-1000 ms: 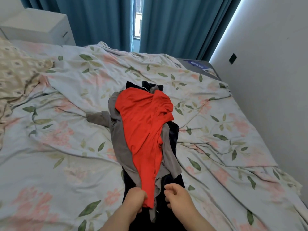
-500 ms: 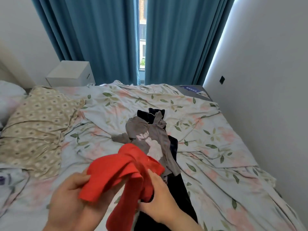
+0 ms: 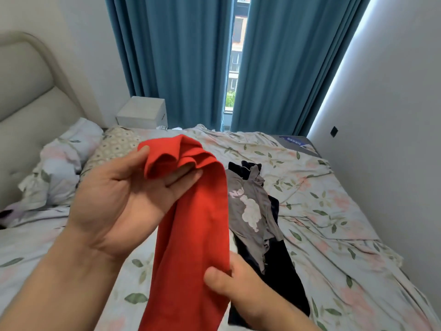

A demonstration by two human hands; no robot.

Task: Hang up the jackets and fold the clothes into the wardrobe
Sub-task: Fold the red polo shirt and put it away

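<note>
Left hand (image 3: 124, 204) lies palm up, fingers nearly straight, with the red top (image 3: 191, 247) draped over its fingertips, raised above the bed (image 3: 322, 223). Right hand (image 3: 241, 290) pinches the top's lower edge, thumb in front. Just beside it on the bed, a grey shirt (image 3: 253, 211) lies on dark clothes (image 3: 281, 283). Blue curtains (image 3: 179, 63) hang beyond.

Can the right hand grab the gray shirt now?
Probably not yet: the right hand is pinching the red shirt. The gray shirt lies uncovered close by, so after letting go, likely yes.
</note>
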